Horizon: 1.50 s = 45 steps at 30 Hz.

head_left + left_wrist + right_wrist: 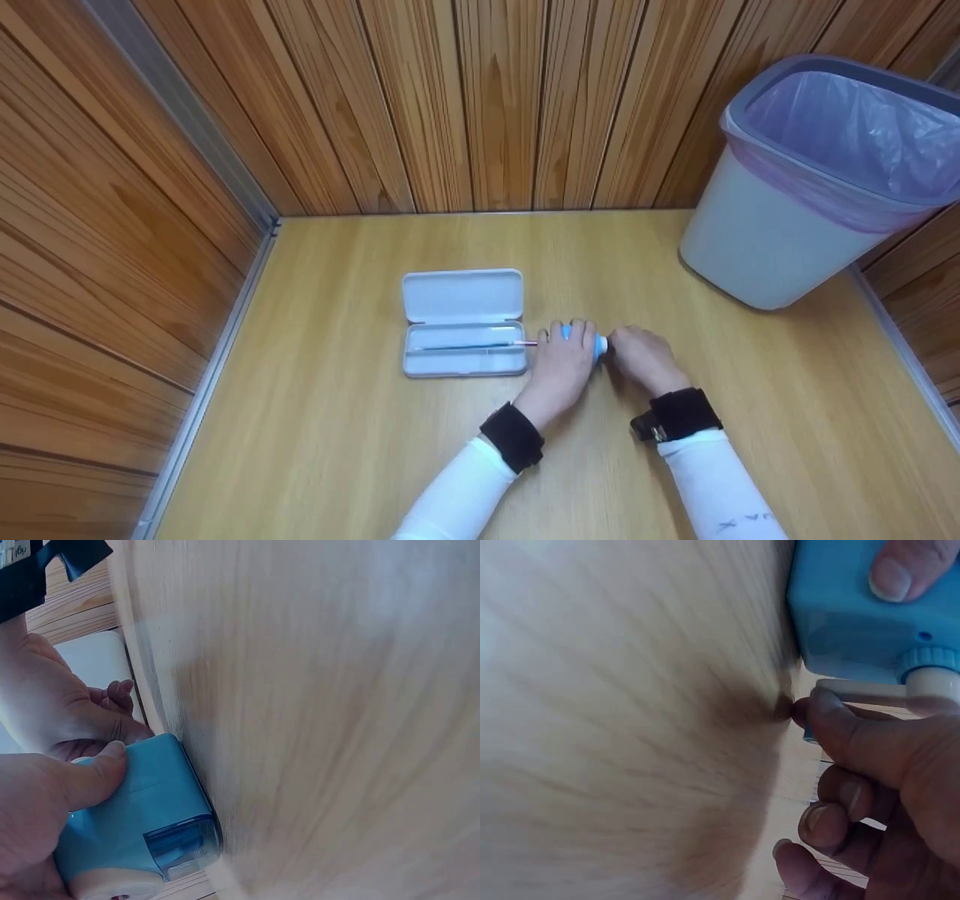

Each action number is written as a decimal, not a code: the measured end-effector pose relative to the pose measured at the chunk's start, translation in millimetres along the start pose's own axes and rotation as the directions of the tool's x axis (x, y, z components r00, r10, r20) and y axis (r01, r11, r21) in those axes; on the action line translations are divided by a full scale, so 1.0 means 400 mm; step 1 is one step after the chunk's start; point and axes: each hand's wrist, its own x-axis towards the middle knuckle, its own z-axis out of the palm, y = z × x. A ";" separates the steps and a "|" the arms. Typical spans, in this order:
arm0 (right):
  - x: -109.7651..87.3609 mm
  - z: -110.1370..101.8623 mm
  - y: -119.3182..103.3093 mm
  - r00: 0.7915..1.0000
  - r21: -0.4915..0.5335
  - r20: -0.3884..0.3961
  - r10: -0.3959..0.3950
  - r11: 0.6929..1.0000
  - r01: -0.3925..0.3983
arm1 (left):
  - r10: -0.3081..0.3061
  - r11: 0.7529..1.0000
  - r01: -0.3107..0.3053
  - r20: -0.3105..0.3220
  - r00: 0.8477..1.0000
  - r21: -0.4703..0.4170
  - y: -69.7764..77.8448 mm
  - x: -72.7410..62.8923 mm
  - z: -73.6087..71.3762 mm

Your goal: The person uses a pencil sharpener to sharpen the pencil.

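Note:
My left hand (562,367) grips a light-blue crank pencil sharpener (139,799) on the table, its thumb pressed along one side. The sharpener has a see-through dark blue window (184,844) near the table and a white ring at one end. On its right side, the thumb and forefinger of my right hand (643,358) pinch the end of the white crank handle (870,692); the other fingers curl loosely below. A thin pencil (529,343) shows left of the left hand, pointing over the pencil case; its other end is hidden by that hand.
An opened pale grey pencil case (465,367) lies left of the hands, lid (463,296) tipped back. A lined white waste bin (780,225) stands at the back right. Wood-panelled walls (495,105) border the table (337,450) at the back and sides.

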 end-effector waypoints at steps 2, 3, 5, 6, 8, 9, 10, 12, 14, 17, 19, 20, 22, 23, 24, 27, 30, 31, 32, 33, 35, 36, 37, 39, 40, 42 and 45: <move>-0.008 0.002 -0.005 1.000 0.005 -0.001 -0.007 1.000 0.007 | 0.000 1.000 0.000 0.016 1.000 0.006 0.000 0.000 -0.001; -0.012 0.004 -0.007 1.000 0.014 0.005 -0.005 1.000 0.005 | -0.001 1.000 0.001 0.028 1.000 0.004 -0.001 0.001 -0.002; -0.019 0.004 -0.012 1.000 0.032 0.014 0.002 0.999 -0.003 | -0.002 1.000 0.003 0.045 0.999 -0.004 -0.001 0.001 -0.004; -0.023 0.005 -0.014 1.000 0.038 0.017 0.006 0.999 -0.006 | -0.003 1.000 0.003 0.045 0.999 -0.007 -0.001 0.001 -0.004; -0.029 0.005 -0.016 1.000 0.051 0.022 0.007 0.999 -0.008 | -0.002 1.000 0.002 0.034 0.999 -0.015 -0.002 0.000 -0.004; -0.032 0.005 -0.017 1.000 0.059 0.021 0.005 0.998 -0.007 | -0.001 1.000 0.001 0.025 1.000 -0.016 -0.002 -0.001 -0.004; -0.034 0.005 -0.018 1.000 0.065 0.016 0.003 0.998 -0.004 | -0.001 1.000 0.001 0.011 1.000 -0.016 -0.002 -0.002 -0.004; -0.037 0.005 -0.017 1.000 0.072 0.001 -0.004 0.997 0.004 | -0.001 1.000 0.000 -0.016 1.000 -0.014 -0.002 -0.002 -0.003; -0.040 0.007 -0.016 1.000 0.083 -0.014 -0.009 0.996 0.010 | 0.000 1.000 0.000 -0.031 1.000 -0.015 -0.002 -0.002 -0.003; -0.044 0.007 -0.015 0.999 0.095 -0.025 -0.020 0.995 0.022 | -0.001 1.000 0.000 -0.035 0.999 -0.018 -0.001 -0.001 -0.004; -0.049 0.005 -0.018 1.000 0.107 -0.019 -0.024 0.994 0.026 | -0.002 1.000 0.001 -0.024 1.000 -0.022 -0.002 -0.001 -0.006; -0.052 0.004 -0.019 1.000 0.112 -0.009 -0.025 0.993 0.026 | -0.002 1.000 0.002 -0.016 1.000 -0.024 -0.002 0.000 -0.007; -0.057 -0.001 -0.023 1.000 0.121 0.015 -0.028 0.992 0.026 | -0.002 1.000 0.002 0.003 1.000 -0.028 -0.003 0.002 -0.007; -0.060 -0.005 -0.026 0.999 0.126 0.030 -0.026 0.992 0.022 | -0.002 1.000 0.003 0.014 1.000 -0.031 -0.003 0.003 -0.008; -0.063 -0.009 -0.029 0.999 0.126 0.040 -0.032 0.992 0.027 | -0.003 0.999 0.004 0.028 1.000 -0.034 -0.004 0.003 -0.008; -0.071 -0.022 -0.040 0.996 0.103 0.066 -0.058 0.993 0.051 | -0.003 0.999 0.006 0.064 0.998 -0.042 -0.004 0.006 -0.009; -0.082 -0.034 -0.048 0.993 0.086 0.095 -0.068 0.994 0.060 | -0.001 0.999 0.005 0.095 0.995 -0.049 -0.004 0.008 -0.011; -0.086 -0.037 -0.050 0.992 0.084 0.105 -0.065 0.995 0.056 | 0.000 0.999 0.005 0.100 0.995 -0.050 -0.004 0.008 -0.010; -0.090 -0.041 -0.052 0.991 0.086 0.116 -0.060 0.995 0.050 | 0.001 0.999 0.004 0.106 0.994 -0.052 -0.004 0.008 -0.010; -0.095 -0.043 -0.054 0.991 0.090 0.124 -0.056 0.995 0.045 | 0.002 0.998 0.004 0.112 0.994 -0.058 -0.005 0.008 -0.011; -0.104 -0.052 -0.062 0.990 0.081 0.133 -0.056 0.996 0.045 | 0.007 0.998 0.000 0.122 0.992 -0.060 -0.005 0.008 -0.012; -0.107 -0.056 -0.065 0.989 0.073 0.135 -0.061 0.996 0.051 | 0.009 0.998 -0.001 0.126 0.992 -0.062 -0.005 0.008 -0.013; -0.111 -0.061 -0.069 0.989 0.060 0.133 -0.068 0.996 0.061 | 0.011 0.998 -0.003 0.129 0.992 -0.062 -0.005 0.007 -0.014; -0.118 -0.071 -0.077 0.988 0.043 0.131 -0.080 0.996 0.075 | 0.013 0.998 -0.005 0.135 0.991 -0.063 -0.004 0.006 -0.017; -0.120 -0.076 -0.081 0.988 0.025 0.125 -0.092 0.996 0.090 | 0.013 0.998 -0.005 0.136 0.991 -0.057 -0.004 0.005 -0.017; -0.122 -0.086 -0.084 0.988 0.005 0.113 -0.108 0.994 0.108 | 0.006 0.999 0.000 0.135 0.991 -0.046 -0.002 0.005 -0.019; -0.122 -0.103 -0.087 0.989 0.008 0.107 -0.104 0.995 0.104 | 0.000 0.999 0.005 0.138 0.990 -0.036 0.001 0.004 -0.020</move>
